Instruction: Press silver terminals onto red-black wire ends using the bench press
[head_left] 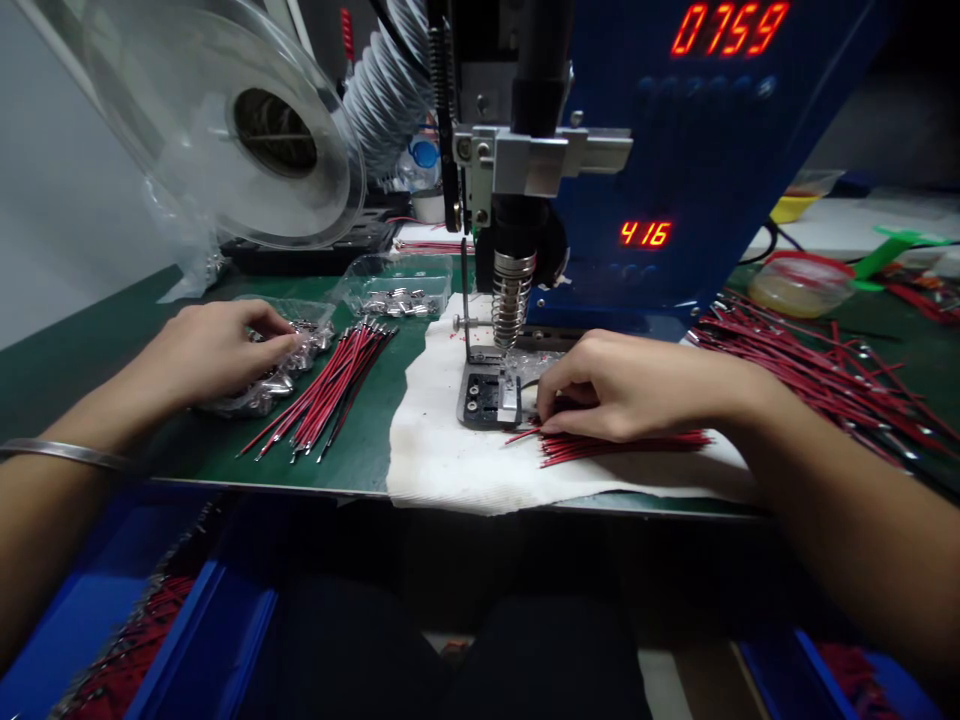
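Observation:
My left hand reaches over a clear plastic tray of small shiny metal parts. Its thumb and fingers close together among the parts; what is between them is hidden. My right hand lies on a bundle of red wires, fingers pinched at the wire ends just right of a small black-and-silver fixture. Above this fixture stands the spring-wrapped tip of a blue machine. Another bunch of red and black wires fans out on the green table between tray and fixture.
A white cloth lies under the fixture. A second clear box of metal parts stands behind. More red wires are heaped at right. A large clear hood with a grey hose hangs left. Blue bins sit below the table edge.

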